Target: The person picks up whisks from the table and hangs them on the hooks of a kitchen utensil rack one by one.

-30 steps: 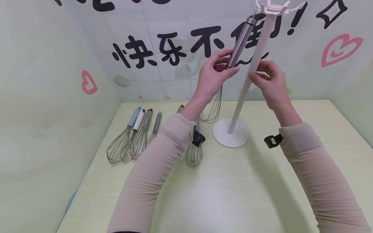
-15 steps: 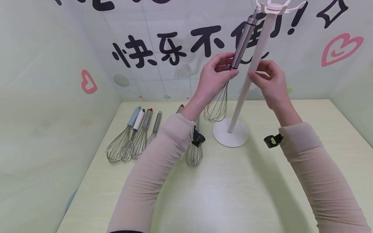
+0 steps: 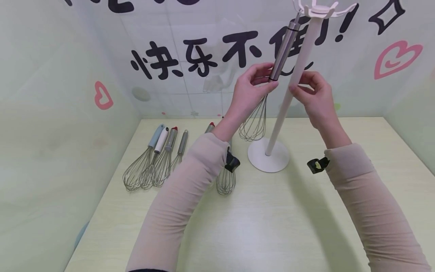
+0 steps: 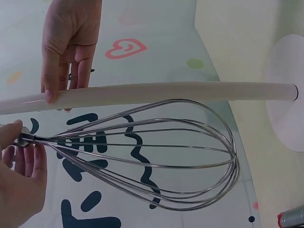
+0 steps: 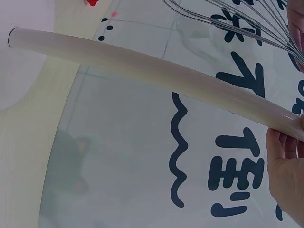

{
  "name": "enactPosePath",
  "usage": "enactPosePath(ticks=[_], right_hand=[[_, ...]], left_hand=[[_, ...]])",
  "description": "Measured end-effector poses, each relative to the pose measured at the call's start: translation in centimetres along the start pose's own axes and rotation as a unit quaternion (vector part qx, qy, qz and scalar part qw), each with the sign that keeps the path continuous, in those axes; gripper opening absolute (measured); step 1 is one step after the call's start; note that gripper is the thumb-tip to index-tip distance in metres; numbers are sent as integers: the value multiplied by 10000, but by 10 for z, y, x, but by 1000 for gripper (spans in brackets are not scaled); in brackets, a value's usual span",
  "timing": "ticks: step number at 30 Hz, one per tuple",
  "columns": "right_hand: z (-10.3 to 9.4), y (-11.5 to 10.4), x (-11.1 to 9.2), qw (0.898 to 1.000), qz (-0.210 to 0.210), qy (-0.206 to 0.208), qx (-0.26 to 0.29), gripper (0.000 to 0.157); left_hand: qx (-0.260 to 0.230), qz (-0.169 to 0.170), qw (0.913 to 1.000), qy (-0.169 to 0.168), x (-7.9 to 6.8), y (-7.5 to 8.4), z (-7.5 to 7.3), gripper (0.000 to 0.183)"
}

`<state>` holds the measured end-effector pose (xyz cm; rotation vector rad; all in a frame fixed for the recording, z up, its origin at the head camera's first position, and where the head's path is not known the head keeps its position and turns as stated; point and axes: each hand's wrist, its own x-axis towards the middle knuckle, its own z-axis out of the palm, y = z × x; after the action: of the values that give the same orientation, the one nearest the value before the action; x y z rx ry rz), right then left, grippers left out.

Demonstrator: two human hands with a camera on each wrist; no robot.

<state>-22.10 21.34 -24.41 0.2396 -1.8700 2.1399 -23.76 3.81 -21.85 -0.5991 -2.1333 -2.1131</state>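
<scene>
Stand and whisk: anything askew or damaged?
Nothing stands out. The stand rests flat on the table, and the whisk in the left hand shows no visibly bent wires. The pole curves in the wrist views, probably lens distortion: it looks straight in the head view.

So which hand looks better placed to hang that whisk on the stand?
The person's left hand, probably: it grips the whisk, whose handle end is near the hooked top of the white stand. The right hand pinches the stand, perhaps steadying it.
</scene>
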Motion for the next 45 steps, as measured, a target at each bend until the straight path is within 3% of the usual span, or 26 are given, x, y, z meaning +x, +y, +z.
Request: enactPosePath(ticks=[20,27,36,45], right_hand=[[0,0,-1,10000,-46,-24,-47,23],[0,-1,-2,9998,64,-57,-182,24],[-2,-3,-4,9994,206,-166,-222,28],[-3,-4,-5,9981,231,-354,-438,36]], left_hand=[[38,-99,9999,87,-5,-5,-12,42],[270,-401,9987,150,-13,-22,-24,41],[689,-1083,9917,100,-23,-48,-41,39],[698,-1504,9861,-98,-34,-69,-57,40]])
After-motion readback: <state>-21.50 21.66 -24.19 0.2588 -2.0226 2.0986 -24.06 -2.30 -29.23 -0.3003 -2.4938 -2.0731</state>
